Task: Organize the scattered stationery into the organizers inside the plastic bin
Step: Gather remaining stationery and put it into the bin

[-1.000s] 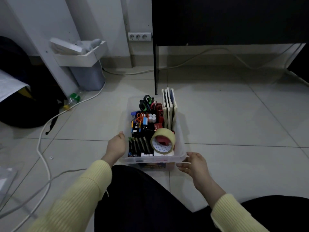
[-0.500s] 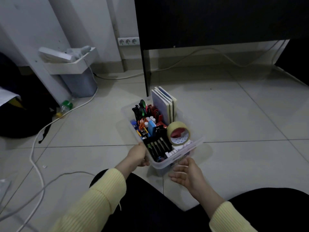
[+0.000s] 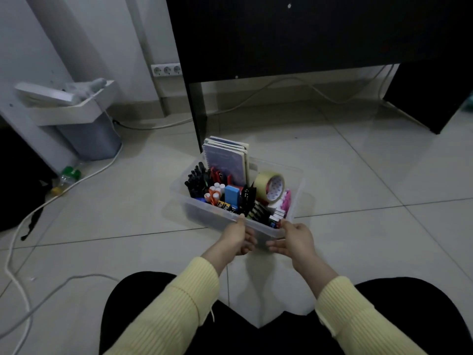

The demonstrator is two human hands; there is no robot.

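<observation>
Left hand [image 3: 238, 236] and right hand [image 3: 294, 239] each grip the near rim of the tilted clear bin [image 3: 202, 213], with open floor tiles [image 3: 363, 185] to its right and a desk leg [image 3: 197, 116] behind.

Nothing here can be read. The core of the tape roll [image 3: 274, 187] carries a repeated printed mark, too small to make out. The blue notebook cover [image 3: 226, 163] shows faint pale marks, blurred beyond reading, as are the small labels on items in the plastic bin [image 3: 204, 215].
</observation>
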